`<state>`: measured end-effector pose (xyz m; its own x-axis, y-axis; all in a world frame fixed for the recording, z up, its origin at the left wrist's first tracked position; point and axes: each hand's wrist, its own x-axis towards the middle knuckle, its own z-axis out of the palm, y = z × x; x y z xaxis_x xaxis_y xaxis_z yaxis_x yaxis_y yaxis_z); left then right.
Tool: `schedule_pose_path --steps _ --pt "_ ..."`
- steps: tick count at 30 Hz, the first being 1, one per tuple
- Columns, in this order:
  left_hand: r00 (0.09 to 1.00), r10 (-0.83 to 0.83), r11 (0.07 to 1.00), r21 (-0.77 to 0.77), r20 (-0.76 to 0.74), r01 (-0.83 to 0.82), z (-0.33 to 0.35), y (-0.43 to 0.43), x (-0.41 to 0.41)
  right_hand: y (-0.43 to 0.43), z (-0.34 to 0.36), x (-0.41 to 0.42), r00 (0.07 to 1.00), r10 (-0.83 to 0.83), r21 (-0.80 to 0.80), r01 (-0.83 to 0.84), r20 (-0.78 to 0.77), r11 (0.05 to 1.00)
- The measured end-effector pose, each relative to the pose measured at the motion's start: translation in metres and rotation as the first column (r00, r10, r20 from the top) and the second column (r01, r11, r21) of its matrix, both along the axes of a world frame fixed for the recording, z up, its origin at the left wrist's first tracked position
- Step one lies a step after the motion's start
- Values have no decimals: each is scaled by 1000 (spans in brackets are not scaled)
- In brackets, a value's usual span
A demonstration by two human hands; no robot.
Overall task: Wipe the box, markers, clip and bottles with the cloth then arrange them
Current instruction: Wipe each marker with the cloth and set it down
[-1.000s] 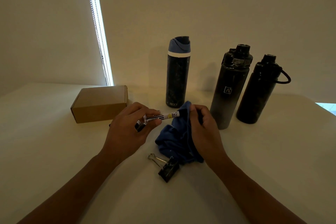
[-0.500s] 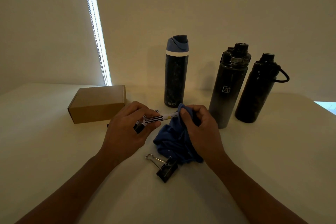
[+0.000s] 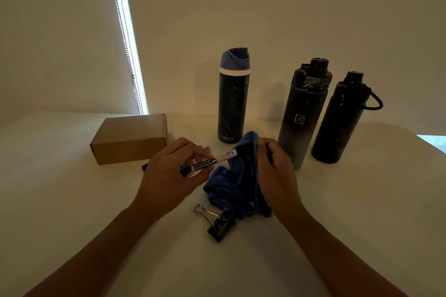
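My left hand [image 3: 169, 173] pinches a white marker [image 3: 218, 158] with black stripes near its black cap. Its far end is tucked into the blue cloth [image 3: 239, 176], which my right hand [image 3: 275, 171] grips around it. Another marker [image 3: 145, 167] lies partly hidden behind my left hand. A black binder clip [image 3: 219, 224] lies on the table just in front of the cloth. A brown cardboard box [image 3: 131, 138] sits at the left. A blue-lidded bottle [image 3: 233, 96] and two black bottles [image 3: 303, 113] [image 3: 340, 118] stand upright behind.
Everything rests on a pale table [image 3: 72, 212] against a plain wall. A bright strip of window light with a bead chain [image 3: 128, 38] runs down the back left. The table's right edge [image 3: 432, 144] lies past the black bottles.
The marker has slid back out of the cloth a little, showing more of its white barrel, after being pushed deeper half a second ago. Both hands stay in place.
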<state>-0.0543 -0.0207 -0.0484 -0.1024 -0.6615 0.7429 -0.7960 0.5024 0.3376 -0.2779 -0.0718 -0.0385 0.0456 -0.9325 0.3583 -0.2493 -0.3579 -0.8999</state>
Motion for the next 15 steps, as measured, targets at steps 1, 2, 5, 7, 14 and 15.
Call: schedule_pose_path --steps 1,2,5,7,14,15 --pt "1000 3 1000 5 -1 -3 -1 0 0 0 1 -1 1000 5 -7 -5 1 1000" --pt "1000 8 1000 9 -2 -8 -2 0 1 0 2 -1 1000 8 -15 -8 -2 1000" --pt "1000 19 1000 7 -3 -19 -2 0 3 1 4 -1 1000 8 -24 -8 9 1000" --pt "1000 12 1000 5 -5 -12 -1 0 3 1 4 -1 999 2 -31 -1 35 1000" --pt "999 -24 1000 7 -44 24 2 1 -3 4 8 1 992 89 -22 -88 89 996" --pt "998 -46 999 18 -45 47 2 2 -4 5 8 2 991 101 -7 -101 92 995"
